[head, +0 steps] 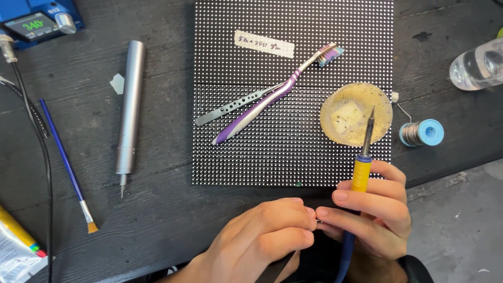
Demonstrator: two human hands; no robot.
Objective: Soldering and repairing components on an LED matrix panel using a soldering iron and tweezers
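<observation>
Pinching a tiny part beside the soldering iron

A small part, too small to identify, is pinched between left hand (262,230) and right hand (374,209) fingertips; the soldering iron (361,173) is gripped in the right, tip over the flux tub (356,112) on the LED panel (293,94). Steady placement is judged necessary next.

The head camera looks steeply down, close over the dark table (157,209).

Electronics repair workbench, soldering station (36,22), solder spool (422,132), LED panel (293,94), dark worn table (157,220)
</observation>
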